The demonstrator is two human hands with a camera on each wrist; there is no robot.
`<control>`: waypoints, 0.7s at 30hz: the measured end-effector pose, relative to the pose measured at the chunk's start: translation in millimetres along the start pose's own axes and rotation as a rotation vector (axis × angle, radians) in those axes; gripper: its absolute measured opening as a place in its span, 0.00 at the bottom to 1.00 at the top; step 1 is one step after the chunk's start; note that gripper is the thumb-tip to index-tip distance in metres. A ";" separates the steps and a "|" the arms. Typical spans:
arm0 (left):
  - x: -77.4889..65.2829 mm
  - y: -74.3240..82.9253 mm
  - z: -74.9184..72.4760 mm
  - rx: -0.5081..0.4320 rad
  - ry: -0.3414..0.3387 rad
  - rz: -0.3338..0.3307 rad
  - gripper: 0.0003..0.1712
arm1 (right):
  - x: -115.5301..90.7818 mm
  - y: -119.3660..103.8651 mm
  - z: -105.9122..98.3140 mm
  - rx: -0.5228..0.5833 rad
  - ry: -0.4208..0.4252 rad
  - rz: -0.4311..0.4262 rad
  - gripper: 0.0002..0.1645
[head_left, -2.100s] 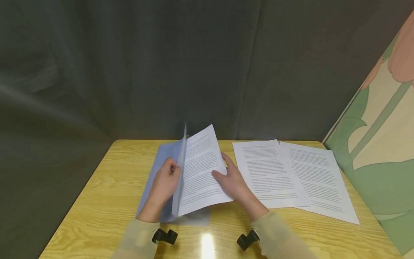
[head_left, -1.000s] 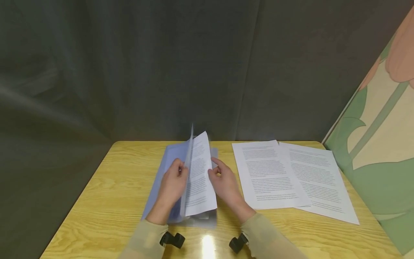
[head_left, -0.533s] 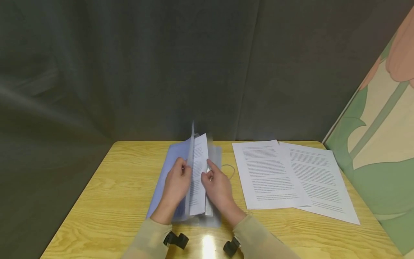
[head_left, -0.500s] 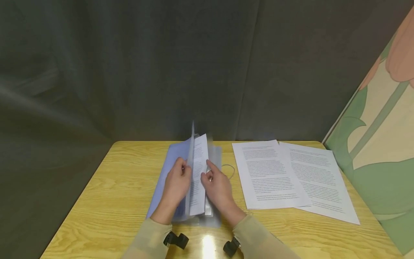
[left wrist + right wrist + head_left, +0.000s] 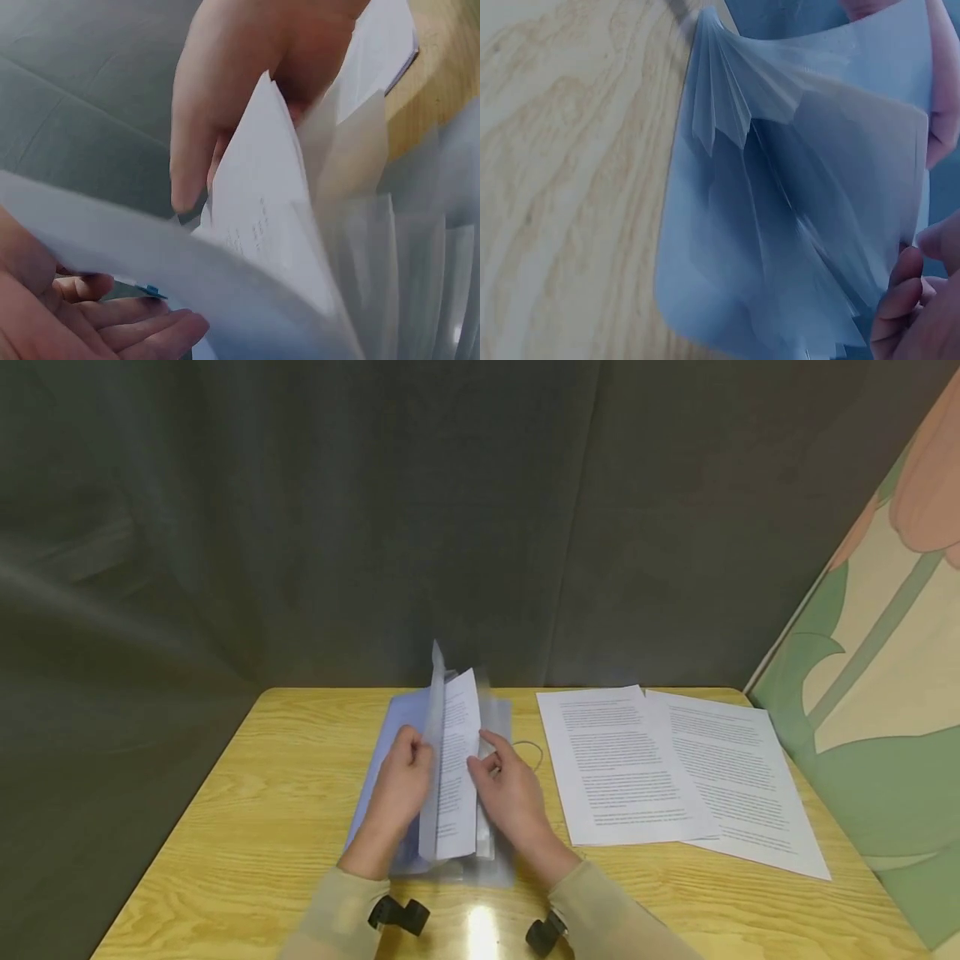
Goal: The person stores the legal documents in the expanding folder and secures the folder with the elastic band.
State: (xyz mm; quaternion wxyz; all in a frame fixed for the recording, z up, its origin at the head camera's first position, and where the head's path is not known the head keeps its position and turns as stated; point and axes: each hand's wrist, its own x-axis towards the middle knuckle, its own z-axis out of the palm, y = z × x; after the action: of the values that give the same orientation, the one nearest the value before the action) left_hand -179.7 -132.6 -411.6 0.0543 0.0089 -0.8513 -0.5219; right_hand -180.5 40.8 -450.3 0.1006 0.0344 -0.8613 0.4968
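Observation:
A translucent blue expanding file (image 5: 390, 727) with accordion-pleated sides (image 5: 727, 112) stands spread on the wooden table. My left hand (image 5: 397, 781) grips its raised front cover (image 5: 432, 718), fingers curled at the edge; in the left wrist view those fingers (image 5: 142, 322) show beside the pale cover. Printed paper sheets (image 5: 457, 768) stand tilted between the cover and the clear dividers (image 5: 360, 240). My right hand (image 5: 513, 793) pinches their right edge between thumb and fingers, and in the left wrist view it reaches down behind the sheets. The sheets' lower parts are hidden in the file.
Two overlapping printed sheets, a nearer one (image 5: 622, 768) and another (image 5: 738, 777), lie on the table (image 5: 247, 802) to the right. A thin cord loop (image 5: 537, 752) sticks out by the file. A dark curtain (image 5: 375, 527) hangs behind, with a flower-patterned panel (image 5: 885, 693) on the right.
The sheets and my right hand have moved left, toward the cover, so less of the page shows. In the last half second the cover has tipped slightly left with my left hand.

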 end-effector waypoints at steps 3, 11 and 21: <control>0.5 -2.5 -6.2 -0.055 -0.019 -0.019 0.07 | 0.6 3.0 -7.2 0.016 0.038 -0.021 0.27; 5.2 -7.1 -21.1 -0.195 -0.025 -0.084 0.06 | 5.1 14.6 -37.9 -0.053 0.056 -0.001 0.28; 8.8 -11.6 -31.1 -0.358 -0.089 -0.146 0.09 | 7.7 43.5 -86.1 -0.178 0.033 0.059 0.34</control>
State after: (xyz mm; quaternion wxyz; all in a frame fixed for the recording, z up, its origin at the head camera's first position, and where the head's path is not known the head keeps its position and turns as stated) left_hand -185.8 -166.0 -407.2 -0.0206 0.0379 -0.7437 -0.6671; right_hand -183.0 137.3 -443.7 0.1027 -0.0080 -0.9009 0.4216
